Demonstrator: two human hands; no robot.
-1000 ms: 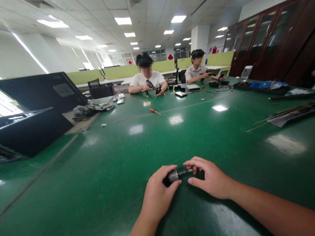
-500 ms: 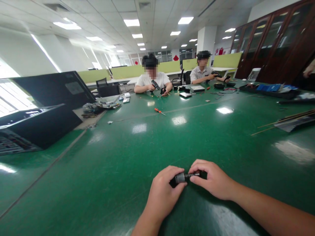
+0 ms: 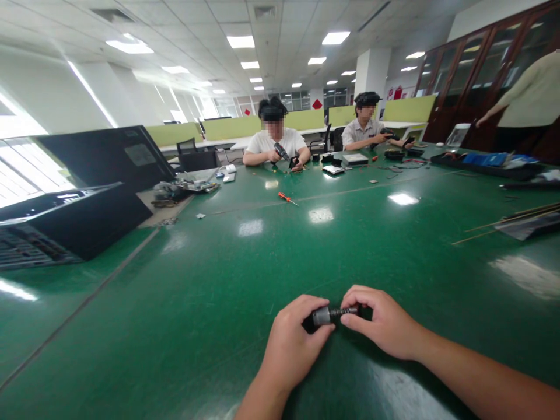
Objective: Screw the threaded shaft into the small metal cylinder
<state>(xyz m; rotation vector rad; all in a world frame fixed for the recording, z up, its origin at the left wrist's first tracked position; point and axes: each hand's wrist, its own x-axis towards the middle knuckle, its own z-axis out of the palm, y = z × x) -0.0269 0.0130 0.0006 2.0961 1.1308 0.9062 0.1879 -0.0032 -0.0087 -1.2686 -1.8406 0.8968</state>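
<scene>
toward the near edge of the green tabletop (image 3: pixel 196 326), the left hand (image 3: pixel 294 341) has its grip wrapped around the cylindrical body of a metal part (image 3: pixel 322 317), which lies sideways, its slim ribbed shaft pointing right. the right hand (image 3: pixel 385 321) has its grip pinched on that shaft, thumb below, fingers above. an orange screwdriver (image 3: pixel 285 198) lies nearer the far edge, a dark case (image 3: pixel 105 221) stands along the left edge, and a black tray (image 3: pixel 472 169) sits toward the far right corner.
</scene>
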